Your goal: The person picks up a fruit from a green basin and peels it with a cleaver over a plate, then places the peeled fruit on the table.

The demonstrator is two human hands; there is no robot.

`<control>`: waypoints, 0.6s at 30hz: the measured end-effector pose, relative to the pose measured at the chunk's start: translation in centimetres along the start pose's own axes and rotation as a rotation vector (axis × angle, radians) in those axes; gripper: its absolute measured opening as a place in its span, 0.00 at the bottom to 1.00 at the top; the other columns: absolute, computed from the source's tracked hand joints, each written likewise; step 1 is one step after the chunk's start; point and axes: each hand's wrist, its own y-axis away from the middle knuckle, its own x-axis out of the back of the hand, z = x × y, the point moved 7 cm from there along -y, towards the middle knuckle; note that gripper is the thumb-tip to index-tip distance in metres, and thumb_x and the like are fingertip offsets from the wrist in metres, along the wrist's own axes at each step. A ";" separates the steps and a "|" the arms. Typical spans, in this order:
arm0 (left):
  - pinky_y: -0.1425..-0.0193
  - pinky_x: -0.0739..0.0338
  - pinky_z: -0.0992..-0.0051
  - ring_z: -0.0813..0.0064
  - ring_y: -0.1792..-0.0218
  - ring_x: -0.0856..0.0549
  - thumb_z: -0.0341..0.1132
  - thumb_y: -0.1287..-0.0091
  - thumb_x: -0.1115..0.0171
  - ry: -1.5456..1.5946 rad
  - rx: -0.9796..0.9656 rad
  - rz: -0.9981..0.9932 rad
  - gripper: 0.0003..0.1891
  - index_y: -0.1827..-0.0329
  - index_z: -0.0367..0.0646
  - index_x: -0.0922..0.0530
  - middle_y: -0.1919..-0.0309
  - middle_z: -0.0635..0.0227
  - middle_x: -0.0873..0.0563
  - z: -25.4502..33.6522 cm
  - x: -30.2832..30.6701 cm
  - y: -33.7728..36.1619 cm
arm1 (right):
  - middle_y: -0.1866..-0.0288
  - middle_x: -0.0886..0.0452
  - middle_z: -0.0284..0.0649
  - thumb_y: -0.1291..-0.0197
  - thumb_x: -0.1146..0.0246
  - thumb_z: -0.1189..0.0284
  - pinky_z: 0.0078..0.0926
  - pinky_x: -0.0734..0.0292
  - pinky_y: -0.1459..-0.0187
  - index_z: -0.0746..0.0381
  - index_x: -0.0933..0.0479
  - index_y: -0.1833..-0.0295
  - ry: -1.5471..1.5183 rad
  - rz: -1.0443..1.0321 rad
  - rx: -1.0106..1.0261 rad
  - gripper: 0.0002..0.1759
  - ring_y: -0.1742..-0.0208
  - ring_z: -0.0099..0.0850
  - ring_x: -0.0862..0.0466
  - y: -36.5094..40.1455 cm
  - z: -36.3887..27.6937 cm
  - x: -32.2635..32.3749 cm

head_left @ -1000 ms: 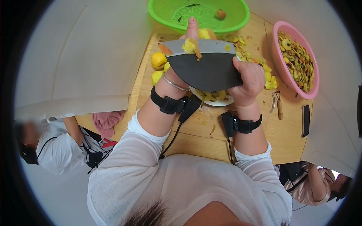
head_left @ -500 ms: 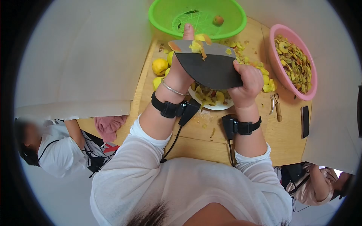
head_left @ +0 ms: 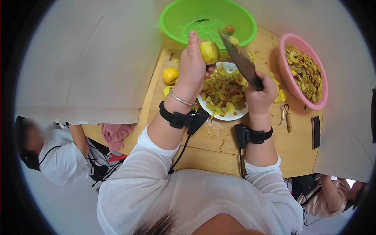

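Note:
A mostly peeled yellow fruit is gripped in my left hand, with the thumb pointing up. My right hand is closed round the handle of a wide dark knife, whose blade slants up and left, apart from the fruit. Bits of yellow peel cling near its tip. Below both hands sits a white plate heaped with peelings. Peeled yellow fruits lie left of my left wrist, and more yellow pieces lie beyond my right hand.
Behind the plate stands a green basin with one fruit inside. A pink basin of peelings is at right, near a peeler and a black bar. A pink cloth lies left. People sit at both sides.
The knife has turned from broadside to a steep slant and moved away from my left hand. The fruit in my left hand and the heaped plate now show clearly.

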 end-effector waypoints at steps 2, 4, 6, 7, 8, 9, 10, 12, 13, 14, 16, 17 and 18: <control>0.84 0.42 0.83 0.82 0.84 0.27 0.60 0.24 0.62 0.020 0.002 0.027 0.28 0.61 0.44 0.25 0.77 0.69 0.19 -0.2 0.3 -0.2 | 0.73 0.18 0.40 0.60 0.30 0.79 0.30 0.28 0.69 0.59 0.19 0.65 -0.021 -0.016 -0.006 0.12 0.72 0.39 0.19 0.0 -0.5 0.1; 0.76 0.31 0.80 0.78 0.75 0.21 0.58 0.24 0.61 0.060 0.008 0.037 0.26 0.55 0.42 0.26 0.70 0.66 0.18 -0.9 0.7 -0.5 | 0.73 0.18 0.40 0.59 0.30 0.79 0.30 0.28 0.69 0.59 0.19 0.65 -0.036 -0.031 -0.014 0.12 0.72 0.39 0.19 -0.3 -1.1 0.2; 0.72 0.28 0.78 0.76 0.73 0.20 0.54 0.25 0.56 0.150 -0.096 0.013 0.24 0.55 0.40 0.25 0.70 0.66 0.18 -1.7 0.7 -0.9 | 0.73 0.18 0.38 0.59 0.29 0.77 0.30 0.30 0.69 0.59 0.19 0.64 -0.110 -0.016 0.152 0.12 0.73 0.37 0.20 -0.6 -3.1 0.3; 0.69 0.24 0.76 0.74 0.72 0.19 0.51 0.26 0.52 0.238 -0.204 -0.011 0.21 0.55 0.38 0.25 0.70 0.66 0.18 -1.8 0.7 -1.0 | 0.73 0.18 0.38 0.59 0.29 0.77 0.30 0.30 0.69 0.59 0.19 0.64 -0.108 -0.019 0.149 0.12 0.73 0.37 0.20 -0.6 -3.3 0.4; 0.69 0.24 0.76 0.74 0.72 0.19 0.51 0.26 0.52 0.238 -0.201 -0.010 0.21 0.55 0.38 0.25 0.70 0.66 0.18 -2.5 1.1 -1.2 | 0.73 0.18 0.38 0.59 0.28 0.76 0.30 0.30 0.69 0.58 0.19 0.64 -0.108 -0.050 0.179 0.13 0.73 0.37 0.20 -0.6 -3.7 0.2; 0.65 0.23 0.74 0.71 0.69 0.18 0.45 0.30 0.46 -0.180 -0.505 -0.015 0.18 0.53 0.37 0.26 0.67 0.64 0.18 -0.7 0.9 -0.6 | 0.73 0.19 0.37 0.59 0.28 0.76 0.29 0.31 0.69 0.58 0.20 0.63 -0.109 -0.081 0.210 0.13 0.73 0.36 0.20 -0.5 -4.0 0.0; 0.62 0.22 0.72 0.68 0.66 0.17 0.40 0.33 0.40 -0.606 -0.798 -0.020 0.17 0.50 0.36 0.28 0.65 0.62 0.18 0.4 0.0 0.6 | 0.73 0.19 0.37 0.59 0.28 0.76 0.29 0.31 0.69 0.58 0.20 0.63 -0.108 -0.083 0.209 0.13 0.73 0.36 0.20 -0.4 -4.0 -0.1; 0.62 0.22 0.71 0.66 0.66 0.16 0.37 0.36 0.37 -0.759 -0.926 -0.004 0.19 0.49 0.35 0.29 0.66 0.62 0.18 1.4 -0.5 1.5 | 0.74 0.19 0.36 0.60 0.28 0.75 0.30 0.33 0.70 0.58 0.20 0.63 -0.136 -0.073 0.235 0.14 0.74 0.36 0.21 -0.3 -4.2 -0.1; 0.63 0.22 0.70 0.65 0.66 0.16 0.34 0.39 0.34 -0.913 -1.057 0.013 0.21 0.48 0.35 0.30 0.67 0.61 0.18 2.2 -1.3 2.4 | 0.74 0.19 0.36 0.60 0.28 0.75 0.30 0.33 0.70 0.58 0.20 0.63 -0.136 -0.074 0.233 0.14 0.74 0.36 0.21 -0.3 -4.3 -0.1; 0.63 0.22 0.70 0.65 0.66 0.16 0.34 0.39 0.34 -0.913 -1.056 0.012 0.21 0.48 0.35 0.30 0.67 0.61 0.18 2.4 -1.4 2.6 | 0.75 0.20 0.36 0.59 0.28 0.75 0.30 0.33 0.71 0.57 0.20 0.63 -0.129 -0.080 0.244 0.14 0.74 0.36 0.21 -0.3 -4.4 -0.1; 0.64 0.22 0.69 0.63 0.66 0.16 0.36 0.39 0.35 -1.025 -1.092 0.055 0.20 0.50 0.35 0.30 0.68 0.62 0.18 2.5 -1.9 3.0 | 0.75 0.20 0.36 0.59 0.28 0.75 0.30 0.34 0.71 0.57 0.20 0.63 -0.122 -0.085 0.254 0.14 0.75 0.36 0.21 -0.3 -4.5 -0.1; 0.64 0.22 0.69 0.63 0.66 0.16 0.36 0.39 0.35 -1.025 -1.091 0.054 0.20 0.50 0.35 0.30 0.68 0.62 0.18 2.5 -1.9 3.0 | 0.76 0.21 0.36 0.59 0.29 0.76 0.31 0.34 0.72 0.57 0.20 0.63 -0.128 -0.085 0.258 0.14 0.75 0.36 0.22 -0.3 -4.5 -0.1; 0.63 0.22 0.69 0.62 0.66 0.17 0.35 0.39 0.35 -1.001 -1.071 0.043 0.20 0.50 0.35 0.30 0.68 0.62 0.18 2.4 -1.8 2.9 | 0.76 0.21 0.36 0.59 0.29 0.76 0.31 0.35 0.72 0.57 0.20 0.63 -0.134 -0.086 0.261 0.14 0.75 0.36 0.22 -0.3 -4.5 -0.1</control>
